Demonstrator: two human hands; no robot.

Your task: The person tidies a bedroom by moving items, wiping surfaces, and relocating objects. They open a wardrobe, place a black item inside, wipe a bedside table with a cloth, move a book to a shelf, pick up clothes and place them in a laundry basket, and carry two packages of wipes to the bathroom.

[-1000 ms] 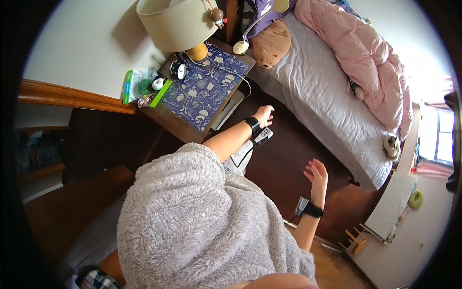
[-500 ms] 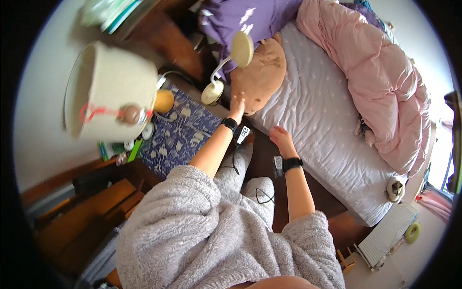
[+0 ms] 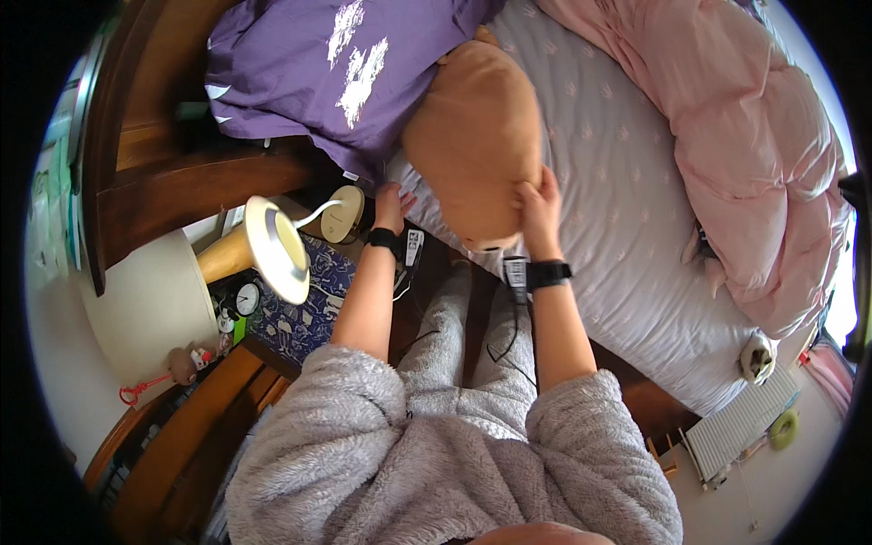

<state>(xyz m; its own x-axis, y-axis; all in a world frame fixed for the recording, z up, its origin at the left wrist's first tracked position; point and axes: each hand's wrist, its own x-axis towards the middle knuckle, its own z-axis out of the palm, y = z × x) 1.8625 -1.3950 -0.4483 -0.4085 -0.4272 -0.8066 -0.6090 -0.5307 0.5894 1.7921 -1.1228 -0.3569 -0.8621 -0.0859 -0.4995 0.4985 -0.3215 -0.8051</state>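
Tan plush cushion [image 3: 472,136]; purple pillow [image 3: 327,64]; pink duvet [image 3: 727,118].

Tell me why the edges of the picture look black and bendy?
Head view: a fisheye lens leaves a black ring and curves the wooden headboard and radiator. Window glare whitens the right rim. Both the left hand and right hand, on the tan plush cushion, look sharp.

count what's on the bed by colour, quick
Purple: 1, the purple pillow
Tan: 1, the tan plush cushion, left hand and right hand on its two sides
Pink: 1, the pink duvet
Beige: 1, the small plush toy at the mattress edge
Total: 4
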